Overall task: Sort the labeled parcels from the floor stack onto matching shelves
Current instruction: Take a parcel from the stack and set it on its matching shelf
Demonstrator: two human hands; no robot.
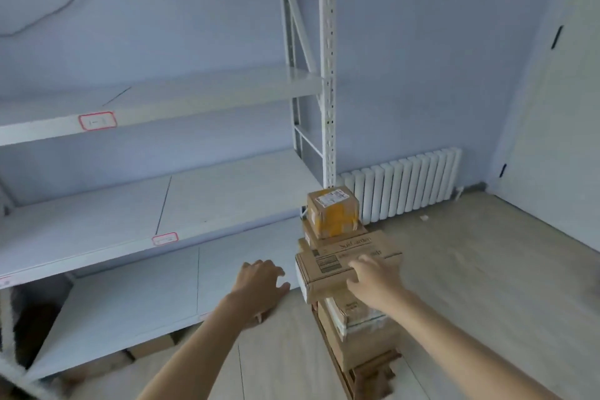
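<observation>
A stack of cardboard parcels [354, 318] stands on the floor right of a white metal shelf rack [328, 75]. A small box with yellow tape [334, 211] tops the stack, resting on a wide flat labeled box [324, 273]. My right hand [373, 279] lies on the near right part of that flat box, fingers spread over its top. My left hand [259, 282] hovers in the air left of the stack, fingers relaxed, holding nothing. Red-bordered labels mark the upper shelf edge [97, 120] and the middle shelf edge [165, 239].
The rack's three shelves [130, 221] hold nothing in view. A white radiator [409, 185] lines the wall behind the stack. Brown boxes [149, 347] lie under the lowest shelf. Pale wooden floor [487, 269] stretches to the right, toward a white door [558, 127].
</observation>
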